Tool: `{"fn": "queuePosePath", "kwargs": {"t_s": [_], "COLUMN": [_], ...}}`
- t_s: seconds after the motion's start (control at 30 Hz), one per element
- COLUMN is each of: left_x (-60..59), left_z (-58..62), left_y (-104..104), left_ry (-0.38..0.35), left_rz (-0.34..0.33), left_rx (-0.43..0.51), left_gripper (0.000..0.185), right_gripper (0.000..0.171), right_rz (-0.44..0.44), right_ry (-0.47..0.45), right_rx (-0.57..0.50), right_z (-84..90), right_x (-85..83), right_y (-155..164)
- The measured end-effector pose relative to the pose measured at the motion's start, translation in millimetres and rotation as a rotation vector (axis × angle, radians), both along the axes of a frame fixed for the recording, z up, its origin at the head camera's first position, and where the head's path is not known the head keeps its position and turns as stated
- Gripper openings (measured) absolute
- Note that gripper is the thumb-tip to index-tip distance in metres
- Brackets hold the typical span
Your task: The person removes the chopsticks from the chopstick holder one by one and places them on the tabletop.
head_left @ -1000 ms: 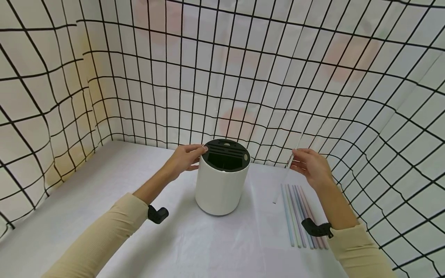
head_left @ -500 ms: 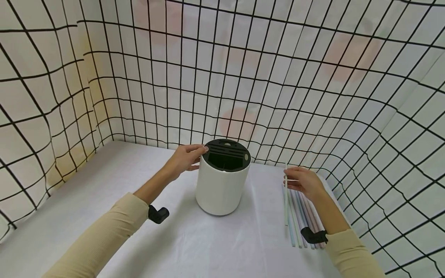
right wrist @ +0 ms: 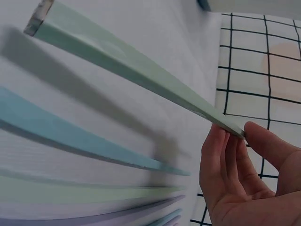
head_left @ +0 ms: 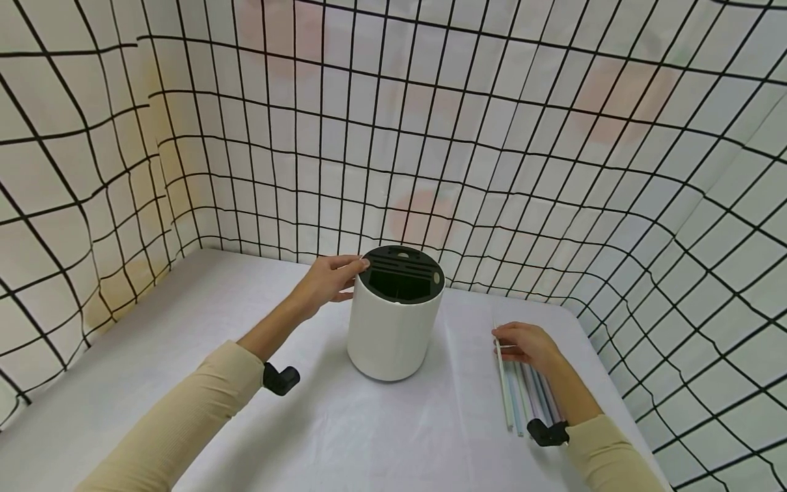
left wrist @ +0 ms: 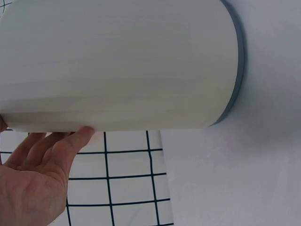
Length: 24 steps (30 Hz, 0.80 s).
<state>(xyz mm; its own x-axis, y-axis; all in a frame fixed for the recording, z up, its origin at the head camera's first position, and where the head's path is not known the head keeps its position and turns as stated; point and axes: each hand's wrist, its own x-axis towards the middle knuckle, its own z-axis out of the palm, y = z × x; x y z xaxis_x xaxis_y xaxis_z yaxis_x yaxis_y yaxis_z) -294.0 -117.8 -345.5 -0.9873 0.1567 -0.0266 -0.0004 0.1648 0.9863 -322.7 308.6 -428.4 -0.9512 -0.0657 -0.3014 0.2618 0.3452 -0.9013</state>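
A white cylindrical container with a black slotted top stands mid-table. My left hand rests straight fingers against its upper left side; in the left wrist view the left hand touches the container's white wall. To the right, my right hand pinches one end of a pale green straw, held low and nearly flat beside a row of pastel straws. Up close, thumb and fingers of the right hand pinch the green straw just above the blue straw.
A white cloth covers the table. Black-grid fabric walls close in the back and both sides, and the right wall stands close behind the straws. The table's right edge runs just past them.
My right hand came down from near the back wall to the table. The straw it holds swung from nearly upright to almost flat beside the row. The left hand stayed put.
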Motion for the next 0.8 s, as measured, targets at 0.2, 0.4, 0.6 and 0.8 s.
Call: {"fn": "queuePosePath", "kwargs": {"t_s": [0.2, 0.4, 0.6, 0.8], "left_x": [-0.4, 0.7, 0.9, 0.0], "left_z": [-0.8, -0.7, 0.0, -1.1], "left_y": [-0.4, -1.4, -0.5, -0.7], "left_ry": [0.0, 0.007, 0.01, 0.004], "left_rz": [0.0, -0.002, -0.003, -0.002], "left_rx": [0.009, 0.011, 0.01, 0.01], "left_gripper": [0.054, 0.054, 0.053, 0.054], "right_gripper": [0.034, 0.036, 0.032, 0.031], "right_rz": [-0.013, -0.067, -0.084, -0.085], "right_ry": [-0.004, 0.017, 0.04, 0.054], "right_rx": [0.053, 0.111, 0.13, 0.135], "right_z": [-13.2, -23.3, -28.8, -29.3], "right_x": [-0.3, -0.7, -0.8, 0.1], "right_y": [1.4, 4.4, 6.8, 7.0]}}
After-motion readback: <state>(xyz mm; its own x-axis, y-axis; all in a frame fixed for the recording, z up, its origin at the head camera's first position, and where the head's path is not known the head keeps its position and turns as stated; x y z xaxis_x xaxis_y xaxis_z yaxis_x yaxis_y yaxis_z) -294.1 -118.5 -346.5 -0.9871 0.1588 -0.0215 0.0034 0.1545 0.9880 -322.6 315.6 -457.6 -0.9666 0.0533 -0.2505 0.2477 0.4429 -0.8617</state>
